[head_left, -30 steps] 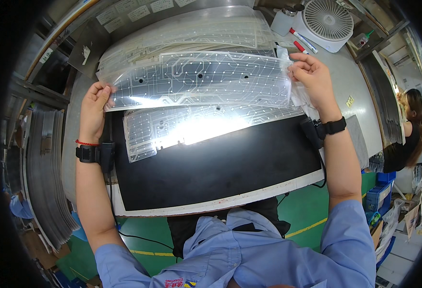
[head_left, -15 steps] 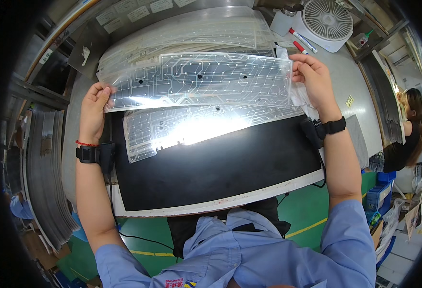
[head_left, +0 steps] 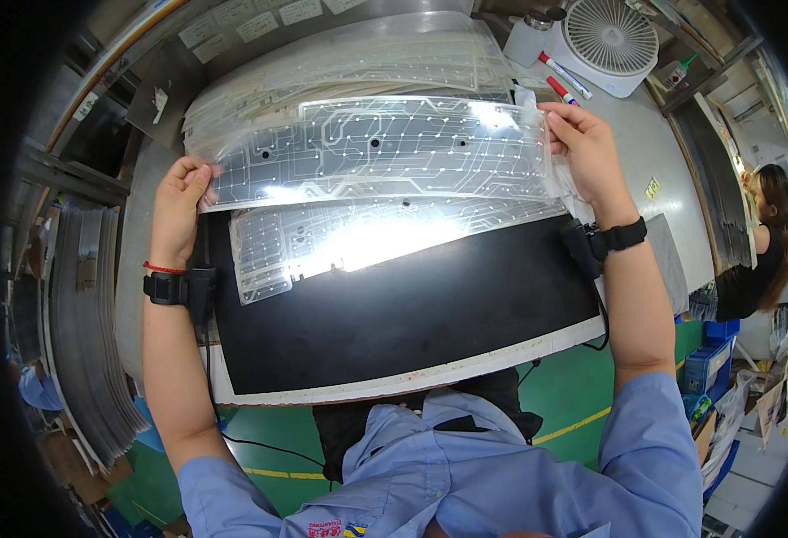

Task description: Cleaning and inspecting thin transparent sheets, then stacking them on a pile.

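1. Head view: I see the left hand with thumb and fingers pinched on a clear circuit sheet's left end.
2. The right hand curls at its right end; I can't tell whether the fingertips grip.
3. That sheet spans between them, partly covering another sheet on the black mat.

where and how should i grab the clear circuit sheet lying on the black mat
I'd take the clear circuit sheet by its near left corner, coming from the near left. That corner lies exposed on the black mat, while the far part is hidden behind the raised sheet. The lower one looks thin and flat, so probably lift the edge first, then pinch it.
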Available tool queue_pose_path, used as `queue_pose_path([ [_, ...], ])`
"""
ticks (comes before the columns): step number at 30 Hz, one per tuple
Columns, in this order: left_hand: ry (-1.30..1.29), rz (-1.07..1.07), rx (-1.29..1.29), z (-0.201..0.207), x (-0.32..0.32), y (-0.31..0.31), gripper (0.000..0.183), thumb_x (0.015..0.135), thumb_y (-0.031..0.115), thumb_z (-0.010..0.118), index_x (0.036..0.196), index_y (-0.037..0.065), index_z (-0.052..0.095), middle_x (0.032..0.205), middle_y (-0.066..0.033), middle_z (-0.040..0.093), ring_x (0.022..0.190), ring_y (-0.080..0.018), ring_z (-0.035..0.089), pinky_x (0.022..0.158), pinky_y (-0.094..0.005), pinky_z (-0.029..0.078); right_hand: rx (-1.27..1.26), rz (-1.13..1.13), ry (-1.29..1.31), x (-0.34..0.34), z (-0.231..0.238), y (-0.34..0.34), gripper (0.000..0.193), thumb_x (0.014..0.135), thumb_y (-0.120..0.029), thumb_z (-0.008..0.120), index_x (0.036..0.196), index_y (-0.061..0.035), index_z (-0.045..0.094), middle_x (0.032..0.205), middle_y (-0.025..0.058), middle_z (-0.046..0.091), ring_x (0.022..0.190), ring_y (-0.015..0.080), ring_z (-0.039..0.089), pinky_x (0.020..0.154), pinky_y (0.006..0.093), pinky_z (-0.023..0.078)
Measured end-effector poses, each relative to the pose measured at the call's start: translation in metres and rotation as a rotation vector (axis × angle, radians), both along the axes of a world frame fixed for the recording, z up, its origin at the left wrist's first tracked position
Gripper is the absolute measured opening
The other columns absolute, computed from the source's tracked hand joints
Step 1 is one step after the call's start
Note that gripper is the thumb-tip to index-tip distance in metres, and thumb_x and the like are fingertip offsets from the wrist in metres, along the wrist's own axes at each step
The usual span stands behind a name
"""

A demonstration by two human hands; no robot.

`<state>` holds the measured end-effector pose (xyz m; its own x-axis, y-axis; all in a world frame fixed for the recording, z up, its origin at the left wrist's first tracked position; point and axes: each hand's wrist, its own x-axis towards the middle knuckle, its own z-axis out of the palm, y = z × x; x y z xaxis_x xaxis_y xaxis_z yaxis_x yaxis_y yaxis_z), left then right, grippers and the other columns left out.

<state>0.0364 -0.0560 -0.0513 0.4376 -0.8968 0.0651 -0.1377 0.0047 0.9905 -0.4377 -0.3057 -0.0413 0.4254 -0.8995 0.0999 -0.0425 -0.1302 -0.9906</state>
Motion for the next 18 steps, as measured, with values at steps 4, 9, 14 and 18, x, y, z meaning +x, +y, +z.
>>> queue_pose_path([
  [4, -0.003, 0.021, -0.014, -0.002, 0.0088, 0.0011, 0.01, 0.098, 0.012, 0.056, 0.105, 0.006, 0.058, 0.094, -0.0029, 0.068, 0.067, -0.003, 0.054, 0.063, -0.0164, 0.044, 0.07, 0.017, -0.087, -0.0029, 0.0007, -0.0029, 0.024, 0.098, -0.008, 0.053, 0.117, 0.0029, 0.062, 0.09, 0.0057, 0.065, 0.078, 0.0115, 0.064, 0.071, 0.0224, 0.053],
  [9, -0.008, 0.028, -0.002, -0.0016, 0.0092, 0.0017, 0.01, 0.099, 0.012, 0.055, 0.106, 0.006, 0.058, 0.095, -0.0016, 0.066, 0.068, -0.0035, 0.052, 0.064, -0.0172, 0.043, 0.046, -0.011, -0.028, 0.0013, 0.0033, 0.002, 0.023, 0.096, -0.008, 0.057, 0.115, 0.0035, 0.061, 0.093, 0.0093, 0.067, 0.082, 0.0146, 0.067, 0.072, 0.0234, 0.054],
  [14, -0.002, 0.027, -0.014, -0.0025, 0.0091, 0.0011, 0.01, 0.099, 0.013, 0.054, 0.106, 0.006, 0.058, 0.096, -0.0007, 0.065, 0.068, -0.0035, 0.051, 0.064, -0.0171, 0.042, -0.014, -0.101, -0.012, -0.0026, 0.0032, 0.0002, 0.021, 0.092, -0.004, 0.061, 0.111, 0.0053, 0.06, 0.098, 0.013, 0.069, 0.081, 0.0156, 0.067, 0.071, 0.0239, 0.054],
  [18, 0.008, 0.019, -0.023, -0.0006, 0.0064, 0.001, 0.009, 0.099, 0.013, 0.055, 0.104, 0.006, 0.058, 0.094, -0.0004, 0.066, 0.069, -0.0031, 0.052, 0.064, -0.0169, 0.043, -0.01, -0.145, -0.017, -0.0049, 0.0028, -0.0024, 0.023, 0.093, -0.004, 0.059, 0.113, 0.0056, 0.059, 0.101, 0.0128, 0.069, 0.081, 0.016, 0.068, 0.071, 0.0235, 0.054],
])
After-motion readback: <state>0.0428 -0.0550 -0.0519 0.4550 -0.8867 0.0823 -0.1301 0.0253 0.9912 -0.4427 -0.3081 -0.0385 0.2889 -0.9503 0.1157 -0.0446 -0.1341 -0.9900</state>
